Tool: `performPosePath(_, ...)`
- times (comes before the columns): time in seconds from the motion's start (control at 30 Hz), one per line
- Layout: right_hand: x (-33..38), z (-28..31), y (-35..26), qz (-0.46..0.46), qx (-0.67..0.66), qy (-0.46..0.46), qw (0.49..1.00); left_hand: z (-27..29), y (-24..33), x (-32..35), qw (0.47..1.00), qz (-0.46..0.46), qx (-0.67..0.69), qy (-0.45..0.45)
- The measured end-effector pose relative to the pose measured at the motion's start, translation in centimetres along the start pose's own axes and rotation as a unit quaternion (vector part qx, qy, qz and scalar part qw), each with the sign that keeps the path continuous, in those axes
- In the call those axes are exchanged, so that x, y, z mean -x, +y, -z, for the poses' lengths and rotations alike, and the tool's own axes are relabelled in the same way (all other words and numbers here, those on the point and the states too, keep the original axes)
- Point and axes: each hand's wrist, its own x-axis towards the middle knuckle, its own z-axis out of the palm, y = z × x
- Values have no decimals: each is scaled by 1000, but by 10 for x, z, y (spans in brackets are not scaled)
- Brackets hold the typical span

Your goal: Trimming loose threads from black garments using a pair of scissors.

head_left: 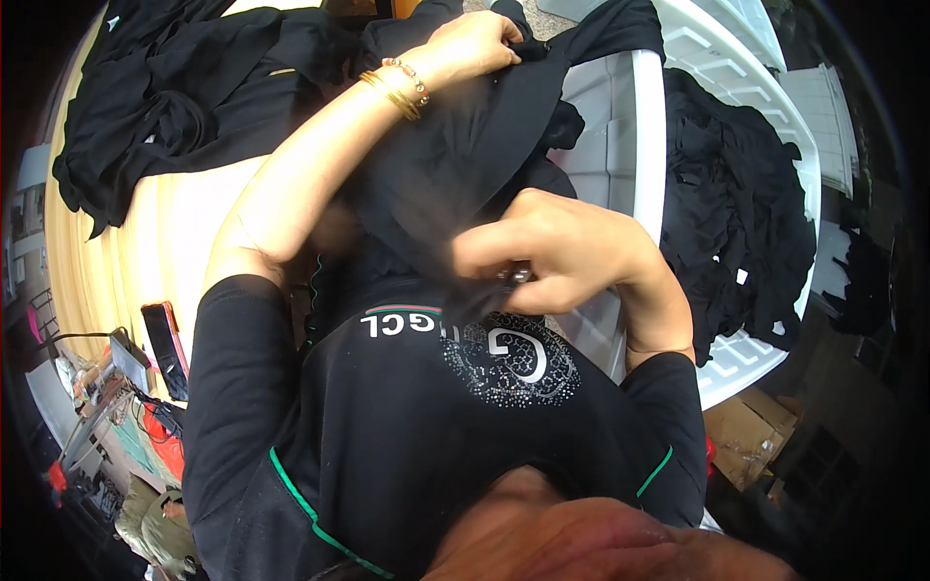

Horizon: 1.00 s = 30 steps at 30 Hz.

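Observation:
My left hand (475, 44), with gold bracelets on the wrist, grips the far end of a black garment (465, 145) near the top of the view. My right hand (552, 247) pinches the near end of the same black fabric close to my chest, with a small metal tool showing between its fingers; what kind of tool it is I cannot tell. The cloth stretches between both hands.
A heap of black clothes (184, 97) lies on the pale wooden table (174, 223) at left. A white plastic crate (649, 145) at right holds more black cloth (746, 213). A phone (163, 339) rests at the table's edge. A cardboard box (746, 436) sits low right.

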Motion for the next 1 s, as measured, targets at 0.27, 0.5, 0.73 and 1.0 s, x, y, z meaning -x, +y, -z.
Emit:
performPosePath(0.27,27,34,25,-1,177,404,897,36,25,37,870,-14,492,28)
performPosePath(0.5,35,44,46,-68,170,479,858,89,87,113,741,55,667,-60)
performPosePath(0.73,56,62,55,-148,23,423,894,74,59,131,955,-14,296,-11)
performPosePath(1.0,65,49,51,-152,-127,362,911,65,85,124,964,-219,41,146)
